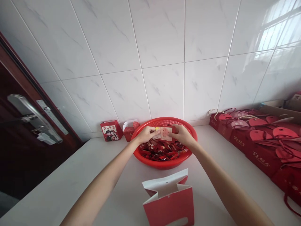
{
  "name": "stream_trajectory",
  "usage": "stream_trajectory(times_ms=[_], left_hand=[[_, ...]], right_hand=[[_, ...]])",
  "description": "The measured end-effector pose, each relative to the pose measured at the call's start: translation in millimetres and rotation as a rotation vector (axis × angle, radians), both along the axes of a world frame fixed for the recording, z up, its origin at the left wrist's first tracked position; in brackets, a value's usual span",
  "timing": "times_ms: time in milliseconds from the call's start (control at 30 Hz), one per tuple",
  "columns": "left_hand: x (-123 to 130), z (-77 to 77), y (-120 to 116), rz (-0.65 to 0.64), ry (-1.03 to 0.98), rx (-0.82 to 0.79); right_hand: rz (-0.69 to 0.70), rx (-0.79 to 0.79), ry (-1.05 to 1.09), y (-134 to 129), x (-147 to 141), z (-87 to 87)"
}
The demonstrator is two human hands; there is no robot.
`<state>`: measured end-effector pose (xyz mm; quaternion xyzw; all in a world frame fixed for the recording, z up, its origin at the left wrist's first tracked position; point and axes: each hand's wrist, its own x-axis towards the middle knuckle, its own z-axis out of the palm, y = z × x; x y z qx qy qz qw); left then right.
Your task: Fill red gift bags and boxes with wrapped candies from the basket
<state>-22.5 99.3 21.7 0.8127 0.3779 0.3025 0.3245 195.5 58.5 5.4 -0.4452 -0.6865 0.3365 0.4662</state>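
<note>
Both my hands are above the red plastic basket [162, 164], which holds many small red wrapped packets [160, 153]. My right hand [182, 135] pinches the right side of a cream and red printed packet [166, 133]. At its left side, my left hand [147, 135] is closed on a small pale wrapped piece with a yellow spot [157, 128]; its kind is too small to tell. The two items touch or overlap. Nearer to me, between my forearms, an open-topped red paper gift box [169, 205] stands upright on the white counter [113, 194].
Two small red boxes stand against the tiled wall: a printed box [111, 131] and a smaller one [129, 128]. Rows of red gift boxes with cord handles [256, 141] fill the right side. A dark door with a metal handle [35, 119] is at the left.
</note>
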Motion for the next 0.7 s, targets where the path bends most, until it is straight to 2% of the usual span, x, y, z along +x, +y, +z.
stream_trajectory(times_ms=[200,267,467,700], left_hand=[[-2.2,4.2,-3.4,0.045,-0.131,-0.004],[-3.2,4.4,-2.2,0.061,-0.169,-0.008],[-3.1,3.2,0.7,0.074,-0.224,-0.076],[-3.1,4.5,0.0,-0.029,-0.244,-0.216]], right_hand=[[0.204,-0.139,0.017,-2.8,4.2,2.9],[0.231,-0.164,0.014,-4.8,4.2,4.7],[0.177,-0.137,0.073,-6.7,3.1,6.6],[0.041,-0.145,0.251,-10.8,2.7,6.7]])
